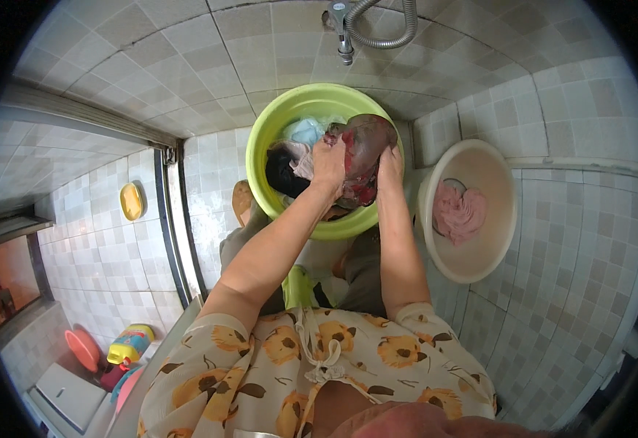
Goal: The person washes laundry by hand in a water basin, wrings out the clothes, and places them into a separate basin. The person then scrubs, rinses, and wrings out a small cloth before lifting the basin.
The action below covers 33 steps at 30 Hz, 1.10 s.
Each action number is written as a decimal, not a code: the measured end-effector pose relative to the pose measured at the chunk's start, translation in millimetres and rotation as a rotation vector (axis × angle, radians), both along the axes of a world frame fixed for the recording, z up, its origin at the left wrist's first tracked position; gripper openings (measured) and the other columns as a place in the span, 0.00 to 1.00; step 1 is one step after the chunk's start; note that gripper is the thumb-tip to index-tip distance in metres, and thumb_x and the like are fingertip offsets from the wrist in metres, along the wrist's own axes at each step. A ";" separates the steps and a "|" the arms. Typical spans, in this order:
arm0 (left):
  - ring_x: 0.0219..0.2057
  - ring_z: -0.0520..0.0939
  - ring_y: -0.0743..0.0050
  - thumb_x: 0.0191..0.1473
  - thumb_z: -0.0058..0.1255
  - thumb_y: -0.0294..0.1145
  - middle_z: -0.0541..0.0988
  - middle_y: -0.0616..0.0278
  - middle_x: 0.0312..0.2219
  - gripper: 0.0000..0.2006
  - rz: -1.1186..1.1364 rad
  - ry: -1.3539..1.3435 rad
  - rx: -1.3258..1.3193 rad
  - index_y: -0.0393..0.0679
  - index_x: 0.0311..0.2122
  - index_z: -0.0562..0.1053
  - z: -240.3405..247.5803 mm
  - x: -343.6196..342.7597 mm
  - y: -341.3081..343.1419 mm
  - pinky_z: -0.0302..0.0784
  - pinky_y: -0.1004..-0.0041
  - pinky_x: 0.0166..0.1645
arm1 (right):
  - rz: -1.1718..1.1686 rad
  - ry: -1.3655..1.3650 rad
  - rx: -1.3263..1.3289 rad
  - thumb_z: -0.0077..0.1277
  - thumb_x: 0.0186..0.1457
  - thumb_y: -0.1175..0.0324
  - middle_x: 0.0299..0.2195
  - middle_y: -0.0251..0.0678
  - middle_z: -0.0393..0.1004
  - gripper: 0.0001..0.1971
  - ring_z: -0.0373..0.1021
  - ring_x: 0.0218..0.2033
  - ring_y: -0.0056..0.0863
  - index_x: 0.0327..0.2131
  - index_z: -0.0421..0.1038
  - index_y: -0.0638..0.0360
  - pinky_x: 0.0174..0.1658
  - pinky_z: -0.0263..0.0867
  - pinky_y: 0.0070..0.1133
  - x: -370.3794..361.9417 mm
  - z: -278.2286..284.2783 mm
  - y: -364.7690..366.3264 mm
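Both my hands are closed on a wet brown and red garment [366, 146], which bulges up like a balloon at its far end. My left hand [329, 166] grips its left side and my right hand [390, 171] its right side. The garment is held over a lime-green basin [258, 139], its lower part hanging down inside. Left of it in the basin lie a black cloth [281, 169], a pale pink cloth [301, 159] and a light blue cloth [306, 131]. What lies beneath the garment is hidden.
A cream basin [507, 212] with a pink cloth [459, 212] in it stands at the right. On the wall ahead are a tap [344, 36] and a metal hose [384, 42]. Beyond a door track [180, 219] at left are a yellow soap dish [132, 201] and a yellow bottle [130, 343].
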State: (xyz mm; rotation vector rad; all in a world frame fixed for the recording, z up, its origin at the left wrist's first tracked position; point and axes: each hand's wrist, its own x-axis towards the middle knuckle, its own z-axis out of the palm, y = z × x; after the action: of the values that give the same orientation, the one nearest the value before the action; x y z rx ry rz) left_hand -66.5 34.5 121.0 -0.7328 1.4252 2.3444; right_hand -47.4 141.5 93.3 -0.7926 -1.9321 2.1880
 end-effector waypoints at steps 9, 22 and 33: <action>0.25 0.75 0.72 0.54 0.42 0.26 0.75 0.59 0.25 0.08 -0.008 0.024 0.068 0.33 0.31 0.73 -49.6 -2.3 -1.0 0.72 0.72 0.30 | 0.074 -0.150 0.070 0.31 0.60 0.65 0.46 0.46 0.68 0.20 0.64 0.48 0.35 0.49 0.62 0.68 0.52 0.56 0.26 -8.1 1.1 -10.8; 0.38 0.76 0.67 0.52 0.53 0.38 0.74 0.58 0.40 0.19 0.132 0.003 0.029 0.38 0.46 0.68 -52.9 -22.2 -30.3 0.74 0.69 0.42 | 0.220 0.108 0.121 0.38 0.53 0.70 0.48 0.50 0.64 0.21 0.61 0.49 0.38 0.50 0.59 0.71 0.55 0.53 0.26 -10.2 -21.1 -1.0; 0.38 0.76 0.66 0.54 0.50 0.44 0.74 0.56 0.40 0.21 -0.071 0.172 0.048 0.37 0.45 0.68 66.7 2.4 -12.3 0.74 0.66 0.43 | 0.226 0.441 -0.235 0.40 0.54 0.74 0.43 0.37 0.70 0.16 0.66 0.45 0.25 0.46 0.66 0.64 0.50 0.60 0.21 40.8 81.9 40.8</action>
State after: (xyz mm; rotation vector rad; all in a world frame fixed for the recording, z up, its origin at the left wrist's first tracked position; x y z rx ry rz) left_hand -64.1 22.2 187.7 -0.4688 1.4318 2.4269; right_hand -6.7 182.3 175.2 -0.0908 -1.6308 2.4844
